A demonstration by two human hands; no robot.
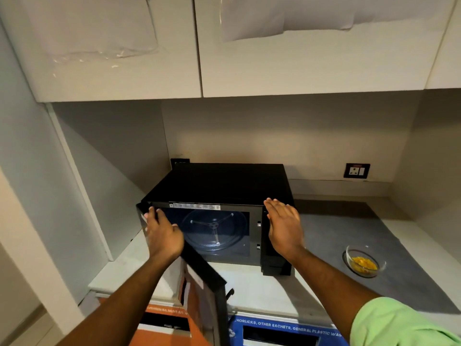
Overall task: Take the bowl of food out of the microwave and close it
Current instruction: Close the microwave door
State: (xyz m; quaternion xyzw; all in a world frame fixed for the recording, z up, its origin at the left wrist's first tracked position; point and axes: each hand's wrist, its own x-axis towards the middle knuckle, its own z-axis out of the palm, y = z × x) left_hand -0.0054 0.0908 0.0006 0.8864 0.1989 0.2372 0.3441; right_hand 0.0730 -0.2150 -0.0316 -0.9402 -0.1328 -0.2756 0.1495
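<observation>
The bowl (364, 263) sits on the counter (324, 231), right of the microwave (219, 186).

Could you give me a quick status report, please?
Left hand on open microwave door; right hand flat against microwave. Glass bowl out on counter. Nothing blocking.

Black microwave (219, 186), yellow food (363, 265) in clear bowl (349, 255), green sleeve (399, 323)

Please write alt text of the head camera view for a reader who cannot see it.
A black microwave stands open and empty; the left hand holds the top of its door and the right hand is flat at its right front. A glass bowl of yellow food sits on the counter to the right.
</observation>
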